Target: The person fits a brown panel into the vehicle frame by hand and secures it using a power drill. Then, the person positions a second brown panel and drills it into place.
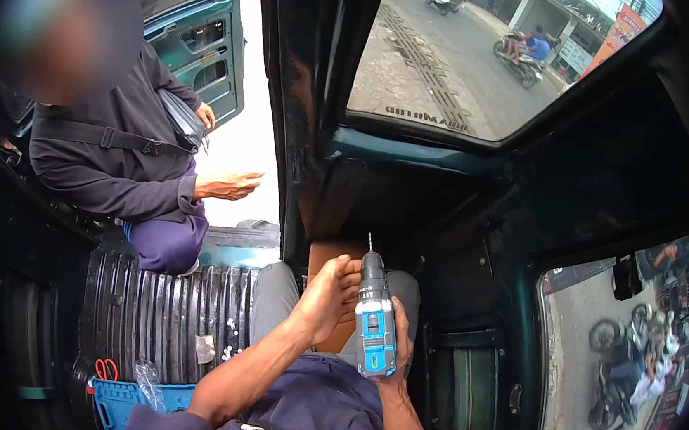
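Note:
A blue and black cordless drill (375,334) with a thin bit stands out in front of my torso, its bit pointing up the view. My right hand (401,336) is wrapped round its handle, on the right side. Just left of the chuck is my left hand (326,300), its fingers beside the drill's front; whether they touch it I cannot tell. Both hands are above my grey-trousered lap. Behind them is a brown panel (324,256).
Another person in a dark jacket (108,167) is at the left by an open vehicle door (210,61). On the ribbed floor (157,305) lie a blue case (115,404), clear plastic (147,383) and a small pale piece (205,348). Windows (458,68) show a street.

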{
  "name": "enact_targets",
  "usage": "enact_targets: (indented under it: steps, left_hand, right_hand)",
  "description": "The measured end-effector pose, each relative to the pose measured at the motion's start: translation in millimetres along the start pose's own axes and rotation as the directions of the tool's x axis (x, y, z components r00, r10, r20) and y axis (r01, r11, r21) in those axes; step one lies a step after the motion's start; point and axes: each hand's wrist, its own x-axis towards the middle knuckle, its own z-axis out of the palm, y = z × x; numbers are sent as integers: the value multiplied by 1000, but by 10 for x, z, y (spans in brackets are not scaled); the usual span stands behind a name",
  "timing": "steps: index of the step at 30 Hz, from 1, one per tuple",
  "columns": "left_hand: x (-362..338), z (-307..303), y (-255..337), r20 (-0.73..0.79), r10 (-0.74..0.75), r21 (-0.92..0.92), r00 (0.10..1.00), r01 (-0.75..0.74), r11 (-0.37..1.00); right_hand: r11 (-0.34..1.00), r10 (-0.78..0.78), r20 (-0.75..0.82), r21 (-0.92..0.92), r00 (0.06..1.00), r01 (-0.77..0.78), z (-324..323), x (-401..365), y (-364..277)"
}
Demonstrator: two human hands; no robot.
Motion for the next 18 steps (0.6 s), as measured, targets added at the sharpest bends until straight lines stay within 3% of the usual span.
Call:
enact_targets:
  steps: [3,5,13,18]
  left_hand:
    - [98,62,-65,102,-28,-11,994,30,1000]
    - [67,165,-42,113,-126,-151,986,143,978]
    - [275,205,80,120,-84,-200,989,107,974]
    - [244,358,413,118,5,-200,993,19,980]
  right_hand:
    - [998,27,31,60,999,-29,-4,-18,-127]
    - [998,6,9,60,1000,-7,8,2,-161]
    - [996,-14,-16,84,1000,15,166,243,-164]
    - [990,-108,-65,88,992,113,246,545,-186]
